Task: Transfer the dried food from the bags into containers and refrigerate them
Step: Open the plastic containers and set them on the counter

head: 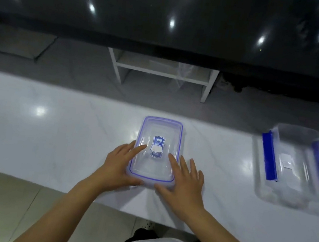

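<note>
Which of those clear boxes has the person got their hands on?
The lidded box in the middle, with the blue seal; both hands rest on it. The other box sits untouched at right.

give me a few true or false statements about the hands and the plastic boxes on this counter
1. Both hands touch the box with the blue-edged lid. True: the left hand and right hand rest on its near end.
2. That box's lid is off. False: the lid sits on it.
3. A second clear box lies to the right. True.
4. The near box is full of dried food. False: it looks empty.
5. The boxes sit on a dark wooden table. False: the counter is white and glossy.
</note>
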Action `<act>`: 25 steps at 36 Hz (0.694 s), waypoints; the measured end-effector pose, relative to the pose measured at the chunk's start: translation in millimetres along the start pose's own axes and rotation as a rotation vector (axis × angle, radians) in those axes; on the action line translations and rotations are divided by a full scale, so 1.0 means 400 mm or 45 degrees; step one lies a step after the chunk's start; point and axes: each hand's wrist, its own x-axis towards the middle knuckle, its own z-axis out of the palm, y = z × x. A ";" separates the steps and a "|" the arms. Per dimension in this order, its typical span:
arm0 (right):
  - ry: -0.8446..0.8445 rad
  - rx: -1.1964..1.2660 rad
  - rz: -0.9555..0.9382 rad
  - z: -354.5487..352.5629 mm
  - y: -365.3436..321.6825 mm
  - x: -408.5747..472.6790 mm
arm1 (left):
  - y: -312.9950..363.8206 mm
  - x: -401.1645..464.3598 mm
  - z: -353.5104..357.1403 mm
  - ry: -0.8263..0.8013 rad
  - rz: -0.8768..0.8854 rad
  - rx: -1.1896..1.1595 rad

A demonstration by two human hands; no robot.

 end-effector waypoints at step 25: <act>0.250 -0.037 0.269 -0.225 0.162 -0.217 | 0.312 0.097 -0.015 0.128 0.194 -0.055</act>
